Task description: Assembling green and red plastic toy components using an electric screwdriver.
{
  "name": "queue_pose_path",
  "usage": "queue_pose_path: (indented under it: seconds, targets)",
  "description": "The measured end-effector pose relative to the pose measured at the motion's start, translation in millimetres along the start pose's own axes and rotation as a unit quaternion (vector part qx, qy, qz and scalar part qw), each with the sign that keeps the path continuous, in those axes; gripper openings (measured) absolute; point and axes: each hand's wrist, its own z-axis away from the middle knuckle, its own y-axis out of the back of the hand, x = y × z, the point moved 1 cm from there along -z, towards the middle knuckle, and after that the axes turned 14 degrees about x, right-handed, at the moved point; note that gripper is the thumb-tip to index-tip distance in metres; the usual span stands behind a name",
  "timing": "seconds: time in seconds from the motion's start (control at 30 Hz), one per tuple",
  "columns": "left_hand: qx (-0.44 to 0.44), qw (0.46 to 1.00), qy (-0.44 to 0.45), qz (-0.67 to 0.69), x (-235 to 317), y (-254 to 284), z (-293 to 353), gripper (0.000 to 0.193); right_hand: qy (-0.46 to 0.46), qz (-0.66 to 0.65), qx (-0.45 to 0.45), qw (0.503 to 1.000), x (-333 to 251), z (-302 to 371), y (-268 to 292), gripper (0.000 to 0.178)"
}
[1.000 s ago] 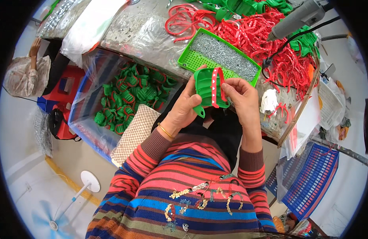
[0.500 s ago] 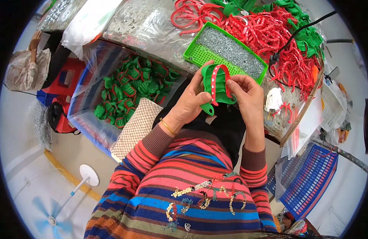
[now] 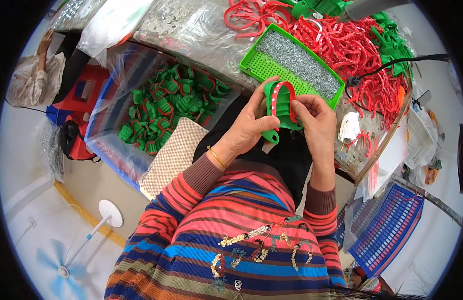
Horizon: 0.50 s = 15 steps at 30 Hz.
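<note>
Between my hands, in front of my body, is a green ribbed plastic jaw-shaped part [image 3: 283, 114] with a looped tab at its lower end. A red curved strip with white tooth marks [image 3: 286, 86] lies along its upper rim. My left hand [image 3: 244, 126] is closed round the part's left side, its thumb across the lower left and its fingers behind. My right hand [image 3: 317, 122] pinches the right side of the strip and rim between thumb and fingers. Those right fingertips partly hide the contact, so how firmly the strip sits there cannot be seen.
Beyond my hands, a green tray [image 3: 251, 64] holds small silvery metal pieces. Red strips [image 3: 336, 47] and green parts [image 3: 394, 47] are heaped behind it. At left, a lined blue crate [image 3: 99, 117] contains many green-and-red pieces [image 3: 164, 107]. A black cable [image 3: 391, 62] crosses the right side.
The strip's left end, which stuck out beside the left thumb, now reaches only to that thumb. Hands and part appear slightly further right, as does the tabletop. Both hands keep their hold.
</note>
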Motion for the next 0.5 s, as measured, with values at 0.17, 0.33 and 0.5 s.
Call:
queue_pose_path:
  seconds: [0.17,0.33,0.5]
  targets:
    - [-0.002,1.0,0.019,0.016,-1.8,3.7,-0.4,0.093,-0.011,-0.026,-0.018,0.999,3.4,-2.9,2.6,0.015]
    - [0.0,0.999,0.025,0.022,-4.3,6.6,-1.2,0.091,-0.02,-0.005,-0.03,0.999,4.8,-4.1,2.9,0.016]
    - [0.022,0.999,0.027,0.041,-2.9,3.0,-1.7,0.091,0.085,0.082,0.038,0.992,-5.4,7.1,-1.1,0.018]
